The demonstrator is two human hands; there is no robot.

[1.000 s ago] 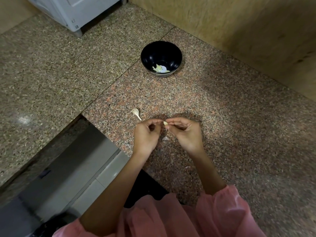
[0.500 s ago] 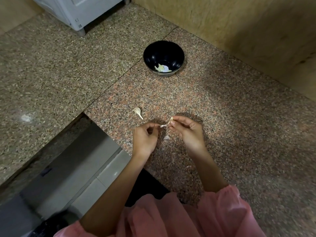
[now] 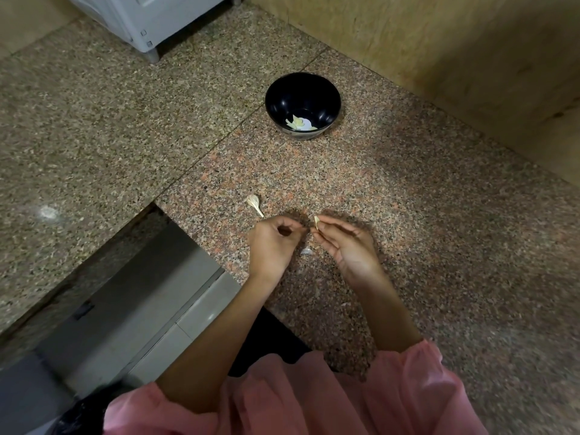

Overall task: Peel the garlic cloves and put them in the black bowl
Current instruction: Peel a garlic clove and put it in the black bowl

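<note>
Right now the garlic clove [image 3: 316, 222] sits pinched at the fingertips of the right hand [image 3: 346, 246], just above the stone counter [image 3: 408, 215]. Peeling looks nearly done, though some skin may cling; too small to tell. The left hand [image 3: 272, 243] hovers just beside it, thumb and forefinger curled together; whether they pinch a strip of skin I cannot tell. Next comes a reach forward to the black bowl [image 3: 329, 98], well apart, with peeled pieces inside. Another unpeeled clove [image 3: 254, 203] waits near the left hand.
</note>
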